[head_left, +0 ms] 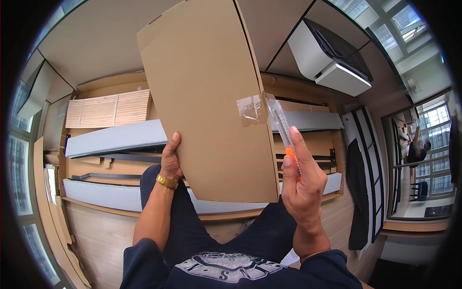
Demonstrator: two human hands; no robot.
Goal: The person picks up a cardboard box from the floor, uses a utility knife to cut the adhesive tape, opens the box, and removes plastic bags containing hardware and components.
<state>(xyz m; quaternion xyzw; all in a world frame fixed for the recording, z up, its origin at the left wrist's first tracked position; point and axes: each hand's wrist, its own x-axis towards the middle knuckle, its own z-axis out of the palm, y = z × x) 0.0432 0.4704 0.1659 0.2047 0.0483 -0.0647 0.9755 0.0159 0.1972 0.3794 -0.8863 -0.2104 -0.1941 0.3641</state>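
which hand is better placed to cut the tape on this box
Likely the right hand: it holds the cutter by the clear tape, while the left hand holds the box by its left edge.

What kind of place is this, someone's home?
Possibly a home, perhaps a bedroom; I can't be certain. The signs are a white cabinet with a dark top, a wood-look floor and a large open carton containing bundled wooden slats.
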